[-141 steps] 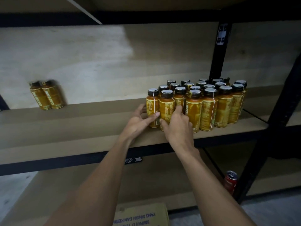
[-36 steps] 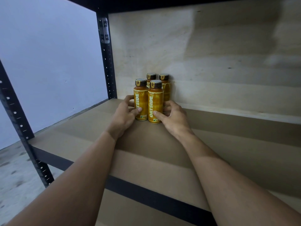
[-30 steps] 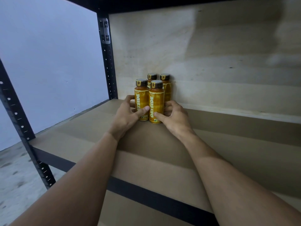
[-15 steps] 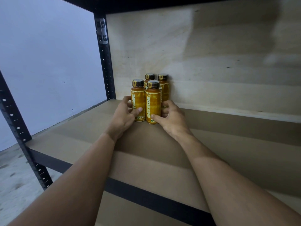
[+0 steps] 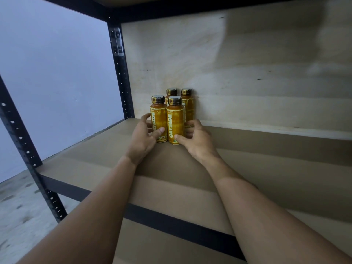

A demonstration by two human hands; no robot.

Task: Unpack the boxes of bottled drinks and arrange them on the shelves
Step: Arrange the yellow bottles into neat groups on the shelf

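Just four bottles (image 5: pixel 172 115) stand tucked in the shelf's (image 5: pixel 266 168) back-left corner, the left hand (image 5: pixel 144 136) and right hand (image 5: pixel 194 138) each curled round a front one, so I'd say most of this shelf is still to fill.

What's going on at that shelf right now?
A person is stocking the back left corner of a shelf. The left hand grips the front left bottle and the right hand grips the front right bottle, both upright. The back left bottle and back right bottle stand right behind them, by the back panel.
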